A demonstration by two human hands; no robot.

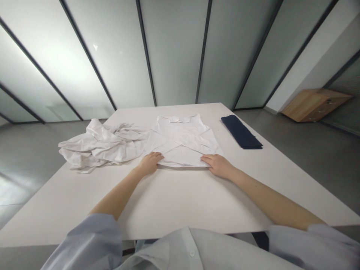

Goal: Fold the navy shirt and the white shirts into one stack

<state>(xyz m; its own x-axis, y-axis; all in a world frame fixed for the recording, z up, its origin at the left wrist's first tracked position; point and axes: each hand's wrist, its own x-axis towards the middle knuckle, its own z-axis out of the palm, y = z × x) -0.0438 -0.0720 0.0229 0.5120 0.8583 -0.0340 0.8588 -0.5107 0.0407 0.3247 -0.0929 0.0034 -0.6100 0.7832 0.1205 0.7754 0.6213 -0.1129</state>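
A white shirt (182, 140) lies in front of me, collar at the far end, its sleeves folded across the body. My left hand (151, 163) is closed on the left corner of the near hem, fingers over the cloth. At the right end of the same edge, my right hand (219, 165) grips the hem, its fingertips on top of the fabric. Both thumbs are mostly hidden. Between the hands the near edge looks slightly raised, with a shadow under it.
A crumpled heap of white cloth (112, 144) lies to the left, against the shirt. Folded dark navy fabric (242, 132) rests on the right of the white table (182, 202). Beyond stand frosted glass panels (174, 52) and a wooden cabinet (312, 105) at far right.
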